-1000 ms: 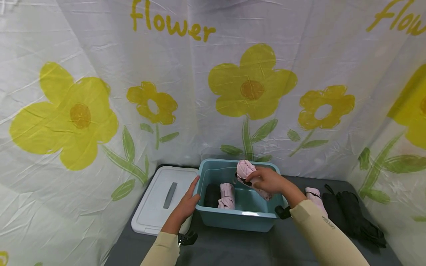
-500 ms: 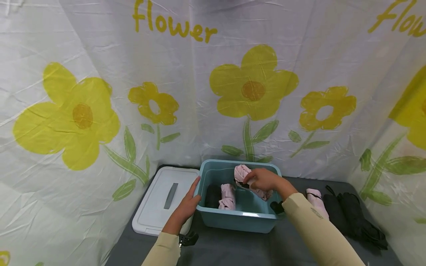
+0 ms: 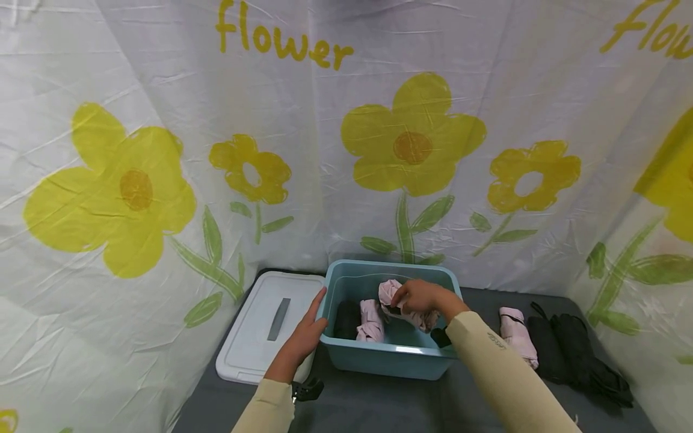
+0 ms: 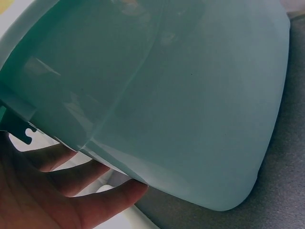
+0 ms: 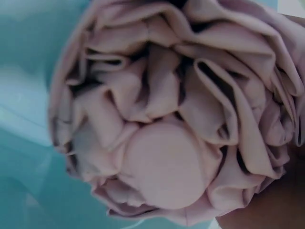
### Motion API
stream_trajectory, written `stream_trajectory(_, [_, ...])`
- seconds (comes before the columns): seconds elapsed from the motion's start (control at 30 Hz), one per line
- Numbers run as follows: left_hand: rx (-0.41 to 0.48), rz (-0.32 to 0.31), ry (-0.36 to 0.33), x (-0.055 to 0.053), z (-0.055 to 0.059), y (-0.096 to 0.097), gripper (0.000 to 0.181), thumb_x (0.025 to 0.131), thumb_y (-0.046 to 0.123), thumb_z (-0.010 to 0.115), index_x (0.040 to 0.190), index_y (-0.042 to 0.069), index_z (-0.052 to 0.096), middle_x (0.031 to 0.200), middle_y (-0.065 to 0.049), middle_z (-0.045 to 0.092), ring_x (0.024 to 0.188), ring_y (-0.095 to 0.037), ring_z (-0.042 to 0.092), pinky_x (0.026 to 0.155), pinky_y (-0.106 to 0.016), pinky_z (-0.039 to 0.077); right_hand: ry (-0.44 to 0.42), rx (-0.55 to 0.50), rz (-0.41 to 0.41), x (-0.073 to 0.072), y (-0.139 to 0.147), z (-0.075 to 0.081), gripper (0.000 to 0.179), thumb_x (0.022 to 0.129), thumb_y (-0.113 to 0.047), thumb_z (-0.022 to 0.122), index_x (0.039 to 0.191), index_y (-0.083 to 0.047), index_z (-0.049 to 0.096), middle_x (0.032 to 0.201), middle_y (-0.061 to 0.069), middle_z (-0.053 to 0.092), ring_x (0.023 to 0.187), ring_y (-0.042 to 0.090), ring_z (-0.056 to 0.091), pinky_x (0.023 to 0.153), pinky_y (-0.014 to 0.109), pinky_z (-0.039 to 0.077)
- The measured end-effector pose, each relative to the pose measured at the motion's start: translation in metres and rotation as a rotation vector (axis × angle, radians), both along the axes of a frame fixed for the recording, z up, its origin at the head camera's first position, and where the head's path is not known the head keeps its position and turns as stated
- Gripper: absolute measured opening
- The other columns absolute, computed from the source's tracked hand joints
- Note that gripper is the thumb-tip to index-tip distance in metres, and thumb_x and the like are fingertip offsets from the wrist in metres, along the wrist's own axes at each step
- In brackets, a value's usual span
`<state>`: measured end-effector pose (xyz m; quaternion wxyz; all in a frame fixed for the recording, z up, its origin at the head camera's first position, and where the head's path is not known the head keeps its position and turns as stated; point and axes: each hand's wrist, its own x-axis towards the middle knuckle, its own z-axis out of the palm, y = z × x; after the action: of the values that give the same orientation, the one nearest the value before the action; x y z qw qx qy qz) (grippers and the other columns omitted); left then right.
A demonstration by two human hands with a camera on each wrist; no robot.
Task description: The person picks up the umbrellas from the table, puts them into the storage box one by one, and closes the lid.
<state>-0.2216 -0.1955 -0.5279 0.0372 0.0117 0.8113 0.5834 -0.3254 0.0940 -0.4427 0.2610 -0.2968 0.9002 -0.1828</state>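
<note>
My right hand [image 3: 425,296] grips a pink folded umbrella [image 3: 390,291] inside the blue bin [image 3: 381,359]. The umbrella lies slanted, its left end a little higher, over the bin's right half. In the right wrist view its gathered pink folds surround a round end cap [image 5: 166,166]. Left of it, a second pink folded umbrella [image 3: 370,322] and a black folded umbrella [image 3: 347,320] lie side by side on the bin floor. My left hand [image 3: 303,332] rests against the bin's left side, fingers extended; the left wrist view shows its fingertips at the outer wall [image 4: 200,109].
A white lid [image 3: 246,337] with a grey handle lies left of the bin. To the right, another pink folded umbrella [image 3: 517,335] and two black umbrellas [image 3: 548,349] lie on the dark grey table [image 3: 379,406]. A flower-printed curtain [image 3: 308,150] stands close behind.
My right hand has moved left and down with the pink umbrella, deeper into the bin. The left hand stays at the bin's side.
</note>
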Motion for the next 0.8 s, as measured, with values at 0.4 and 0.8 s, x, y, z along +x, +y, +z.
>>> stream_trajectory(0.4, [0.001,-0.003,0.001,0.001,0.001,0.001,0.074,0.09,0.01,0.038,0.156,0.033,0.013,0.163,-0.009,0.014,0.141,-0.042,0.027,0.099,-0.07,0.031,-0.072,0.037,-0.061,-0.007,-0.006,-0.021,0.038,0.083,-0.001,0.057,0.115,-0.016,0.071,0.126,0.004,0.064,0.121,0.027,0.056,0.094,0.043,0.048])
stream_trajectory(0.8, [0.001,0.002,0.002,0.003,0.001,0.001,0.072,0.091,0.012,0.037,0.156,0.032,0.012,0.162,-0.009,0.015,0.139,-0.042,0.029,0.098,-0.068,0.032,-0.096,0.091,-0.093,-0.006,-0.011,-0.032,0.035,0.084,-0.003,0.059,0.115,-0.014,0.071,0.123,0.005,0.064,0.112,0.021,0.056,0.096,0.042,0.047])
